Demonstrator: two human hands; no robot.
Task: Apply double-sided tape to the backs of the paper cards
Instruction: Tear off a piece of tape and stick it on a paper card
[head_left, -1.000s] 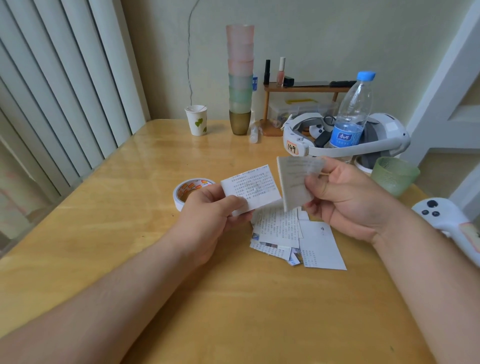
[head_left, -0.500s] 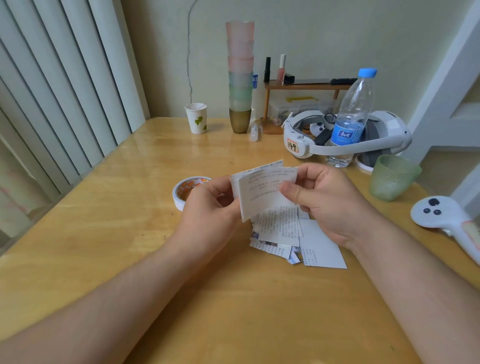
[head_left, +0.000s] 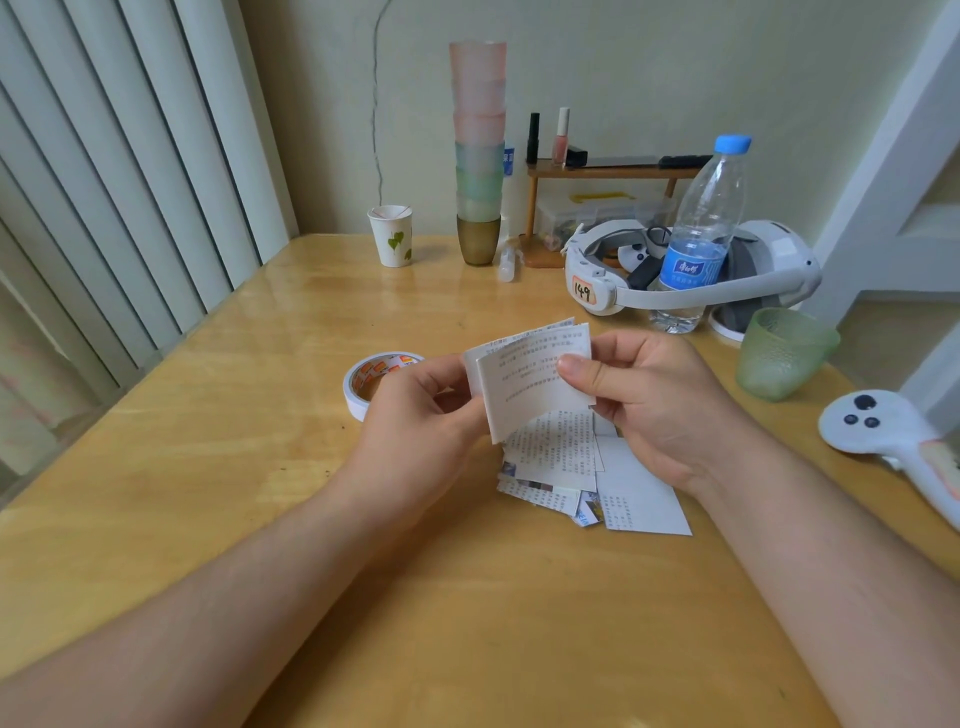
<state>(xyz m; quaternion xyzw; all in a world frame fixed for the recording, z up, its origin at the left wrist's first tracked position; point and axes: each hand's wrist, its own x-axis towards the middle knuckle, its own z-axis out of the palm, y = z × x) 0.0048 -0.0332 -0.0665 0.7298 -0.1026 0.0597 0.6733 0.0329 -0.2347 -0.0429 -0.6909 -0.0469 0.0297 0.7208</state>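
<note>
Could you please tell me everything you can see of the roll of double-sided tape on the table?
The roll of double-sided tape is a white ring whose inner core carries orange printed labels. It looks like a paper-backed roll and lies nearly flat on the wooden table, left of the held cards. The left hand hides its right part; whether the hand touches it cannot be told. No loose end shows.

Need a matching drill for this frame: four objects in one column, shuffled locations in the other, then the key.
1. tape roll
2. water bottle
3. green cup
4. paper cup

A. standing inside the headset band
B. far table edge, left of the stacked cups
C. lying behind the left hand
D. right table edge, near the white controller

Pairs: 1-C, 2-A, 3-D, 4-B
</note>
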